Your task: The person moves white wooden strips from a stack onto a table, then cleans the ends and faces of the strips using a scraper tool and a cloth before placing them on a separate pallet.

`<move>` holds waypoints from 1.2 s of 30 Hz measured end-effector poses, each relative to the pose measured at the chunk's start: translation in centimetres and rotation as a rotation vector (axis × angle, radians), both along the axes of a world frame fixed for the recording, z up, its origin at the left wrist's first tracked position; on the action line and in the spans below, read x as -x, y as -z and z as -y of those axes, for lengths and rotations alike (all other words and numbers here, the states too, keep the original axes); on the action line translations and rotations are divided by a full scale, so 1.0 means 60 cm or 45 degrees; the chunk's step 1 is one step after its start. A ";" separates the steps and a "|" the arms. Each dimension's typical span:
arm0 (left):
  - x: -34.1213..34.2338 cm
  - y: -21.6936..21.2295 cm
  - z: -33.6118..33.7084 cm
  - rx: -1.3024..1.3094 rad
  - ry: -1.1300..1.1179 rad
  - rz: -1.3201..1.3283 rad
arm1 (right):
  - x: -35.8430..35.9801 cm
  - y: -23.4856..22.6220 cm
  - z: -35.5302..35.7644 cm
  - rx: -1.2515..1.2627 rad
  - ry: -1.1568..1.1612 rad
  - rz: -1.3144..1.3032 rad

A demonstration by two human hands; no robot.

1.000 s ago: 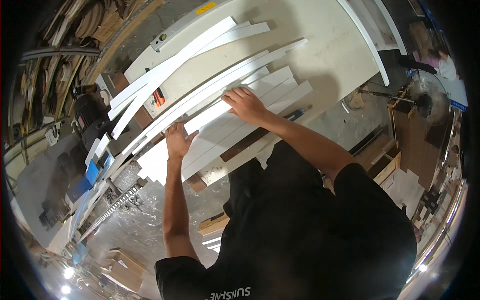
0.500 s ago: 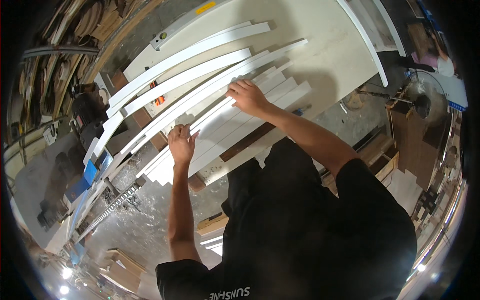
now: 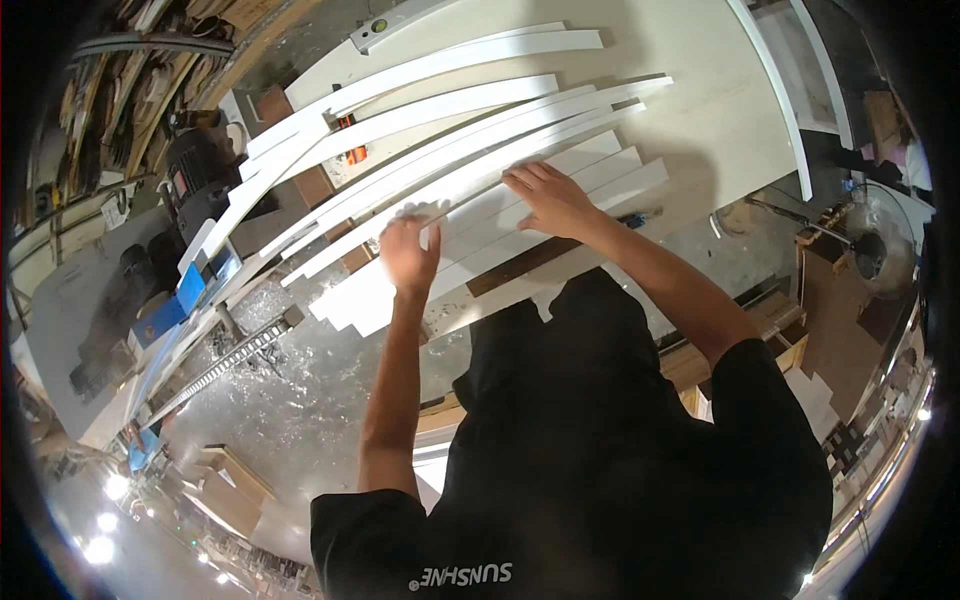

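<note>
Boards [image 3: 460,240], white, several: lying side by side on the table [image 3: 725,110] in front of me, slanting from lower left to upper right, their right ends forming steps.

Left hand [image 3: 408,255], mine: I am holding it over the boards, toward their left ends, slightly blurred, the thumb standing apart from the bent fingers.

Right hand [image 3: 552,203], mine: I am laying it across the boards, nearer their right ends, fingers bending toward the far edge, thumb spreading well away from them.

Placement: the boards are passing beneath both hands, a bare stretch showing between.

Strip [image 3: 590,121], white, narrow: lying just beyond my fingertips, running alongside the boards.

Curved strips [image 3: 470,103], white, several: lying farther off.

Tool [image 3: 356,155], orange: showing on both sides of one curved strip.

Level [image 3: 400,22]: lying at the table's far edge.

Brown board [image 3: 515,270]: showing along the near side of the white ones.
</note>
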State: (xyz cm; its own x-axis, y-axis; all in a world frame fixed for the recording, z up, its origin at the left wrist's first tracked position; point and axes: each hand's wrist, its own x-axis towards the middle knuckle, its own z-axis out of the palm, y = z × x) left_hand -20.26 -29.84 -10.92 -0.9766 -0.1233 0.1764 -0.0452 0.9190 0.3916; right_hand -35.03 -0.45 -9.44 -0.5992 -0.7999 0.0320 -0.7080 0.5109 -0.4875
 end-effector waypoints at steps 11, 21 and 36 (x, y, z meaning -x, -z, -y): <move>-0.020 -0.021 0.021 -0.223 -0.108 0.449 | 0.024 0.033 0.003 0.081 0.060 0.134; -0.050 -0.035 -0.016 -0.185 0.037 0.467 | 0.000 0.003 -0.038 -0.215 -0.065 0.272; -0.041 -0.060 0.003 -0.202 0.109 0.659 | -0.007 0.014 -0.032 -0.305 -0.091 0.332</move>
State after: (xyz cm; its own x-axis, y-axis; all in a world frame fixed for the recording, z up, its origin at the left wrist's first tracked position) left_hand -17.78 -30.04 -7.35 -0.9387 -0.0255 -0.3438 -0.1962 0.8595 0.4720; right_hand -34.60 1.46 -10.26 -0.5046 -0.8067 -0.3076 -0.6139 0.5858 -0.5291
